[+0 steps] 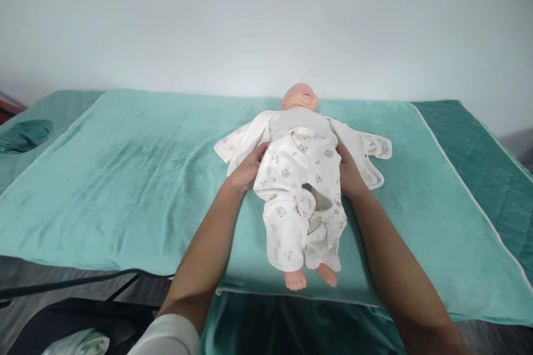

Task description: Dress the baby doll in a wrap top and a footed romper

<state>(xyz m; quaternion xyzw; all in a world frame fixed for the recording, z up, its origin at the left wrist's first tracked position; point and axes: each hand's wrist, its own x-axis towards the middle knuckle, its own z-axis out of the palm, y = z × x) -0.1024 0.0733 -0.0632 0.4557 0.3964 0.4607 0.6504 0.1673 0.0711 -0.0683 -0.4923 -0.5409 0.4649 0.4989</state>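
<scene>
A baby doll (300, 97) lies on its back with its head toward the wall and bare feet toward me. It wears white baby trousers (285, 177) printed with small animal faces. A matching jacket (245, 138) spreads out on both sides of the trunk, its sleeves stretched sideways. My left hand (249, 168) is closed at the left side of the trousers' waist, thumb on top. At the opposite side, my right hand (350, 173) grips the waist, its fingertips partly hidden by the cloth. The trouser legs are rumpled, with a dark gap between them.
A light green sheet (125, 177) covers the bed, over a darker quilted cover (478, 150). The white wall (266, 22) rises directly behind. At lower left stands a black chair (70, 321) with folded cloth (79, 344) on it.
</scene>
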